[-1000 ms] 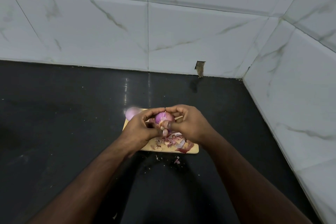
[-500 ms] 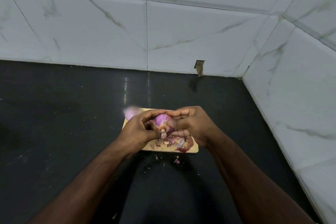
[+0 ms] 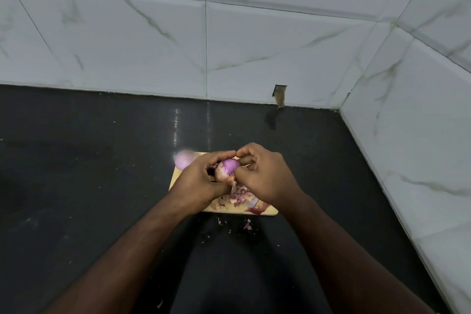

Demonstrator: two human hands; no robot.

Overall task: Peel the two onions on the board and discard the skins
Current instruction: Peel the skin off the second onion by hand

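While both hands' fingers (image 3: pixel 224 155) curl around it, the onion (image 3: pixel 228 167) seemingly sheds skin.

The right hand (image 3: pixel 265 176) has shifted its pinch lower on the held onion (image 3: pixel 229 166), more purple flesh bared

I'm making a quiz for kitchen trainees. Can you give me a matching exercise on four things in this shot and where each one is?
Things:
1. held onion
2. peeled onion
3. skins
4. cutting board

Places:
A. flat on the black counter
B. between the left hand and right hand
C. piled on the board's near part
D. at the board's far left corner

Pairs: 1-B, 2-D, 3-C, 4-A
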